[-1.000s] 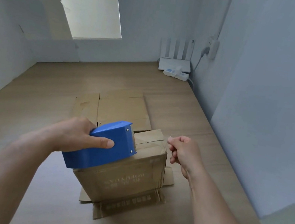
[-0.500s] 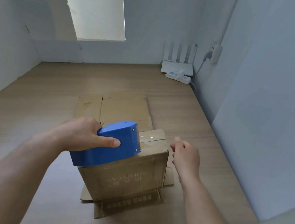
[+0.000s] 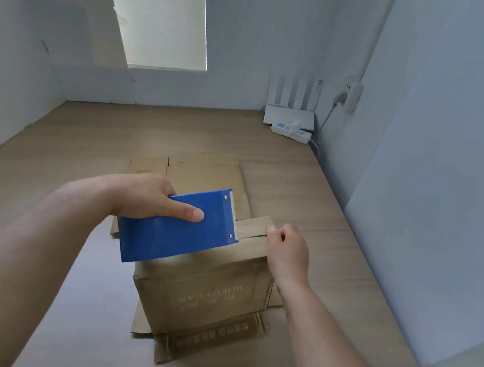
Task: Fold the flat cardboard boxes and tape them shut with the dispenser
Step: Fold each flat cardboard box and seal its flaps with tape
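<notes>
**Left hand (image 3: 147,199) closed on tape dispenser (image 3: 180,230); right hand (image 3: 288,254) at box edge**

The left hand is wrapped round the blue tape dispenser. Its thumb is laid flat along the near side and its fingers are hidden behind. The dispenser is held tilted on top of the folded box (image 3: 201,299), with its toothed end pointed toward 2 o'clock.

The right hand is curled over the box's top edge at 3 o'clock, thumb tip pressed on the top flap. Whether tape is pinched there cannot be told.

The box is stood on the wooden surface (image 3: 80,138), printed face toward 6 o'clock. Flat cardboard (image 3: 203,173) is laid at 12 o'clock of the box. A white router (image 3: 289,117) and a power strip (image 3: 291,132) are noted at 1 o'clock, in the corner.
</notes>
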Demonstrator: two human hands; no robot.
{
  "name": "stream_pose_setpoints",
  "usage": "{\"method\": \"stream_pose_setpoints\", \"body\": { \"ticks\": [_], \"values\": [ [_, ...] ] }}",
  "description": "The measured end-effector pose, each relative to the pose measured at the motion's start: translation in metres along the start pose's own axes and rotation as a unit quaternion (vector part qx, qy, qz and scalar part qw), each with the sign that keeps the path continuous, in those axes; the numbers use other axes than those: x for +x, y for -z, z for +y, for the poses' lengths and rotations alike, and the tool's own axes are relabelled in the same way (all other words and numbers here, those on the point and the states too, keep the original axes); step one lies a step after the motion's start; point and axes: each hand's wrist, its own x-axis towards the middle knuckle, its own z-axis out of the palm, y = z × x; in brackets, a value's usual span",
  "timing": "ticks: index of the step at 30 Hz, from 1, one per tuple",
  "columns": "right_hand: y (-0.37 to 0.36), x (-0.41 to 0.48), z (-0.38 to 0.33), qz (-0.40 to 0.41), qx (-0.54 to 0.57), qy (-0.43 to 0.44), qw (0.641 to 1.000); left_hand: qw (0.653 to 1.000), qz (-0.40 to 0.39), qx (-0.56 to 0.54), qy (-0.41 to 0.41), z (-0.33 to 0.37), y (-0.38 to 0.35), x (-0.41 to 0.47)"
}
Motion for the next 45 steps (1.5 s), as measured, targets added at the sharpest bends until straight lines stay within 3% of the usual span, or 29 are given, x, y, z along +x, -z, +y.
{"method": "stream_pose_setpoints", "body": {
  "ticks": [6,18,30,34,43,45],
  "values": [
    [0.003,-0.003,-0.001,0.001,-0.005,0.012,1.000,0.998,-0.050,-0.024,0.019,-0.029,0.021,-0.014],
    [-0.003,-0.004,-0.005,0.016,-0.033,0.020,0.999,0.976,-0.112,-0.126,0.135,-0.142,0.034,-0.053],
    [-0.002,-0.006,-0.007,0.025,-0.054,0.018,0.998,0.965,-0.162,-0.150,0.139,-0.160,0.016,-0.033],
    [-0.003,-0.006,-0.006,0.026,-0.053,0.016,0.998,0.963,-0.143,-0.185,0.135,-0.167,0.022,-0.040],
    [-0.005,-0.012,-0.007,0.029,-0.064,0.027,0.997,0.977,-0.101,-0.049,0.179,-0.142,0.005,-0.019],
    [-0.003,-0.012,-0.006,0.033,-0.060,0.022,0.997,0.978,-0.061,0.053,0.194,-0.136,-0.005,-0.009]
  ]
}}
